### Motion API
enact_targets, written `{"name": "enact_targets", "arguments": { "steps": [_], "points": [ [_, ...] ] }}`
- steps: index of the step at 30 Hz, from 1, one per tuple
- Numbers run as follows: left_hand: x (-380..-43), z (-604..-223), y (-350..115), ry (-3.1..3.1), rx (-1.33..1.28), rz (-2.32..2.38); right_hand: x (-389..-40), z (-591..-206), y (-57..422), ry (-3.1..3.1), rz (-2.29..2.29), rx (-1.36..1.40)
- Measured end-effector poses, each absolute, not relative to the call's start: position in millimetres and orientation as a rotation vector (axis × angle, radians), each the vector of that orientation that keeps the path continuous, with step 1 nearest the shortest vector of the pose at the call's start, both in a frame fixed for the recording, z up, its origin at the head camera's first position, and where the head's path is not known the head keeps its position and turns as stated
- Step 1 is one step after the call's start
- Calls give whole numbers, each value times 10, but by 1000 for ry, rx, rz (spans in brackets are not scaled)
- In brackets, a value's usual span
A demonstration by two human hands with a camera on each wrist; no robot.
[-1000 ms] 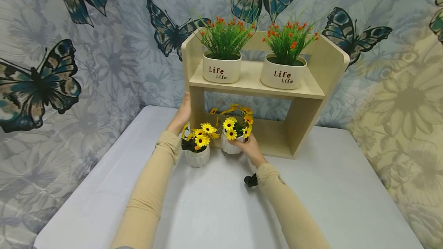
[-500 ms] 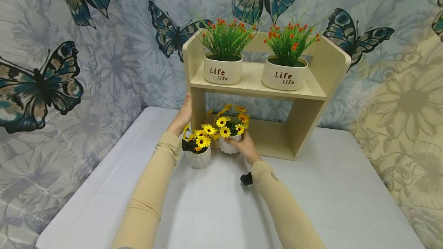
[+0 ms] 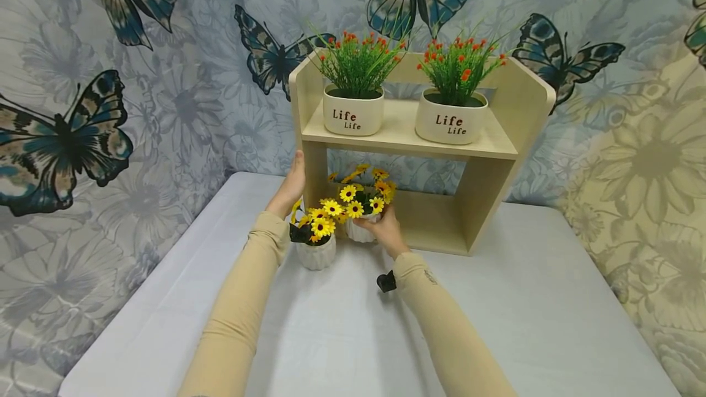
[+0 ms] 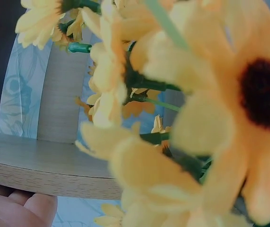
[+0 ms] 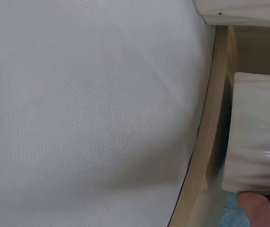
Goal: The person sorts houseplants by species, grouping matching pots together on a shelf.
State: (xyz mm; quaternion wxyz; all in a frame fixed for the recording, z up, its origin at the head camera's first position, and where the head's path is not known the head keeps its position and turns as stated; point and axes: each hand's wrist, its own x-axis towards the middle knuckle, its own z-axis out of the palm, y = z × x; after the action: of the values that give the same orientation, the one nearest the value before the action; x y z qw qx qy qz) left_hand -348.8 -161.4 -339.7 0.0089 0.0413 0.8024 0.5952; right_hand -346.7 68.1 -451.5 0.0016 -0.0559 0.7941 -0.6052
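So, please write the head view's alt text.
A right hand holds a white pot of yellow flowers at a wooden shelf while the left hand touches its side. Two red-flowered pots stand above; another yellow-flowered pot stands nearby.

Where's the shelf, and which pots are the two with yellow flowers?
Shelf [image 3: 397, 146]: head view, front edge of its upper board.
Nearer pot [image 3: 316, 255]: head view, middle of its white side.
Farther pot [image 3: 360, 235]: head view, lower white side.

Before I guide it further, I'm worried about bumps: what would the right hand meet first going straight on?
Beyond the flowerpot in its grip, the right hand would probably meet the shelf's left side panel first, though depth is unclear.
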Motion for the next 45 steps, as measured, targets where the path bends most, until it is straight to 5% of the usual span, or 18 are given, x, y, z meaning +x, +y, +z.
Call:
{"name": "enact_targets", "arguments": {
  "steps": [30,45],
  "points": [
    [-3504,-3395,-1627,2513,148,1838,-3537,-4427,585,2589,-1717,-229],
    [-3492,-3392,-1632,2502,132,1817,-3295,-4608,732,2394,-1936,-90]
  ]
}}
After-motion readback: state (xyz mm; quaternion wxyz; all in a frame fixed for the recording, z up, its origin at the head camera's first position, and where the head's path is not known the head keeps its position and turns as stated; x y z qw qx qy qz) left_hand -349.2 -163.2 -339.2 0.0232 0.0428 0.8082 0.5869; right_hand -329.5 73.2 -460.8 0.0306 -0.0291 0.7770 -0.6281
